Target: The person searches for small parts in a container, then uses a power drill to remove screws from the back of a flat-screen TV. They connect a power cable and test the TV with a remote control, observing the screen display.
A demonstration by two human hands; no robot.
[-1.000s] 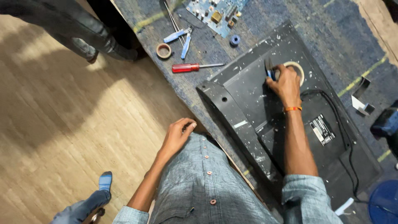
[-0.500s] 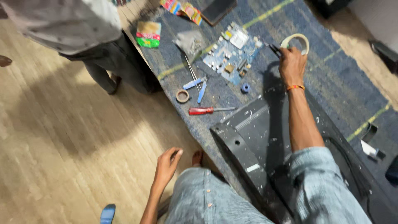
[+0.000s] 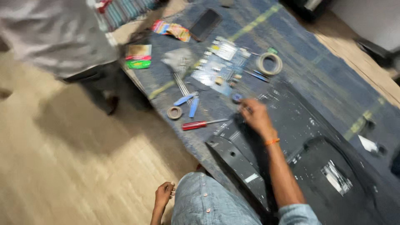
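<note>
My right hand [image 3: 255, 116] hovers, blurred, over the top edge of a black plastic back cover [image 3: 310, 137] lying on a blue mat. Its fingertips are close to a small blue roll [image 3: 236, 98]; whether they hold anything is unclear. A beige tape ring [image 3: 269, 63] lies on the mat beyond the hand, with a thin blue-handled tool [image 3: 256, 76] beside it. A red-handled screwdriver [image 3: 200, 124] lies just left of the hand. My left hand [image 3: 164, 194] rests low by my knee on the wooden floor, holding nothing.
A circuit board [image 3: 221, 66], a small tape roll [image 3: 174, 112], blue-handled pliers [image 3: 189, 104], a phone [image 3: 206, 23] and coloured packets [image 3: 138, 56] lie on the mat [image 3: 333, 62]. Another person [image 3: 54, 37] stands at the top left on the wooden floor.
My right hand carried the tape ring off the black cover to the far mat, let it go there, and has pulled back toward the cover's edge. The view has shifted.
</note>
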